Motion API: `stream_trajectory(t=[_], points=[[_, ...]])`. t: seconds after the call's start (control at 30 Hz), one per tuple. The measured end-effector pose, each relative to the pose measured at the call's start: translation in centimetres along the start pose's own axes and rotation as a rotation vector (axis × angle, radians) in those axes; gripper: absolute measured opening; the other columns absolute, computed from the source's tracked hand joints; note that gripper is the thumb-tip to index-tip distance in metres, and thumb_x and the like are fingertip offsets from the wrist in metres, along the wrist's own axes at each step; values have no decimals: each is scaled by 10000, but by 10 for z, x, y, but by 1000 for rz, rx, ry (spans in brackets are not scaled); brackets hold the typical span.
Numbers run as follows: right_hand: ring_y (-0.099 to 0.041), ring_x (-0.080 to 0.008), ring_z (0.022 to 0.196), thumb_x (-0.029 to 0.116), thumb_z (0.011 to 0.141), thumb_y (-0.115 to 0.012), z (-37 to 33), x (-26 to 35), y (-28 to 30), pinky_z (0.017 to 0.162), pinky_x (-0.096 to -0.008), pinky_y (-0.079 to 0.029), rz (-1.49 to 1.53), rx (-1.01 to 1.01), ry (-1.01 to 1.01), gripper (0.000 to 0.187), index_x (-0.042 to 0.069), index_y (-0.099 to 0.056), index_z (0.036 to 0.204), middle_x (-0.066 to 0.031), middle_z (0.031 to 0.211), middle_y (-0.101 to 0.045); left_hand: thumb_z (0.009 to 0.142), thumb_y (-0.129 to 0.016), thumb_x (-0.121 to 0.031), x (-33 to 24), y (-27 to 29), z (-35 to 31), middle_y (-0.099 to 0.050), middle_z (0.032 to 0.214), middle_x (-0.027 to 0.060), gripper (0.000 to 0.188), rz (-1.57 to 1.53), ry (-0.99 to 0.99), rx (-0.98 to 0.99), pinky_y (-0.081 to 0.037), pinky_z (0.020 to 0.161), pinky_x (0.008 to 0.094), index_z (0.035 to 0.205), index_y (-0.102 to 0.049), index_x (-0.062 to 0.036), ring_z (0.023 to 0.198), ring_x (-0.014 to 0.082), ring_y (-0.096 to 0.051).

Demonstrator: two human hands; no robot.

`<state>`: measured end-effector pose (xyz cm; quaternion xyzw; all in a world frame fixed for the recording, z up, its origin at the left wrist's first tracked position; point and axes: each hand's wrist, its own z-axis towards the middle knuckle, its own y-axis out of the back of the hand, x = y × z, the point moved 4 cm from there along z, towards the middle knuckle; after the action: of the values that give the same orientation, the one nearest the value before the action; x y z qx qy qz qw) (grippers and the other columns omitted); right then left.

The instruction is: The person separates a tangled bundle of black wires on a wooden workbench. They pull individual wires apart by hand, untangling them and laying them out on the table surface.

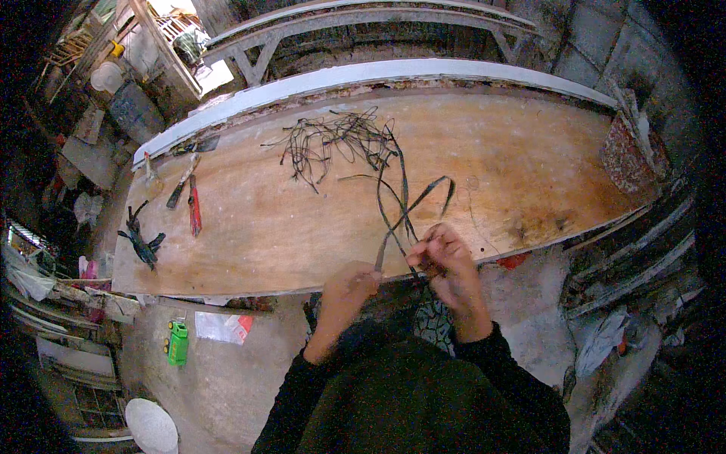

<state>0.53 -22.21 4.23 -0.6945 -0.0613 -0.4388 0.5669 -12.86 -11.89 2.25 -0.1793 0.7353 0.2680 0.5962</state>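
A long, flat dark strip (pixel 404 178) lies looped and crossed over the near middle of the wooden tabletop. My left hand (pixel 351 284) is closed on one end of it, at the table's near edge. To the right, my right hand (pixel 445 257) has its fingers pinched together on another length of the strip. One free loop bends out to the right above that hand. Beyond, a tangle of thin dark wires or cords (pixel 333 140) touches the strip's far part. Whether the strip is leather, rubber or plastic I cannot tell.
On the table's left side lie a red-handled tool (pixel 195 208), a dark-bladed tool (pixel 181 184) and a bundle of dark strips (pixel 141 240). A speckled block (pixel 628 155) stands at the right end. A green toy truck (pixel 178 343) sits on the floor; a bench (pixel 363 26) runs behind.
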Motion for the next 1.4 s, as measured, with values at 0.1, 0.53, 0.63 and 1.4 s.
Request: stream_trajectory(t=[0.1,0.53,0.63,1.4], points=[[-544,-117,727,107,776,-570,-7,-28,-5,656,-243,-452,-4,-57,-151,111,71,-492,846,-34,808,-563,786,-547,-163,3,-4,3,-575,719,61,159,-34,-42,-33,-430,553,233,857,-575,-23,625,114,-543],[-537,-121,763,57,723,-619,-6,-26,-11,694,-250,-430,-557,22,-21,111,32,-516,755,-50,823,-569,802,-518,-148,5,-12,0,-549,691,42,143,-228,20,84,-440,514,232,831,-547,-11,591,114,-529],[-543,-121,776,43,706,-633,-8,-26,-9,705,-257,-429,-648,60,14,118,30,-530,762,-60,825,-579,791,-524,-140,-4,-14,-3,-543,678,38,132,-256,67,95,-432,506,234,825,-544,-14,580,115,-524],[-520,-101,756,34,681,-642,-4,-30,-6,689,-219,-416,-498,44,-66,213,42,-491,830,-18,804,-524,790,-555,-163,1,-14,-9,-556,680,28,158,-186,86,151,-429,522,229,820,-585,-10,582,104,-519]])
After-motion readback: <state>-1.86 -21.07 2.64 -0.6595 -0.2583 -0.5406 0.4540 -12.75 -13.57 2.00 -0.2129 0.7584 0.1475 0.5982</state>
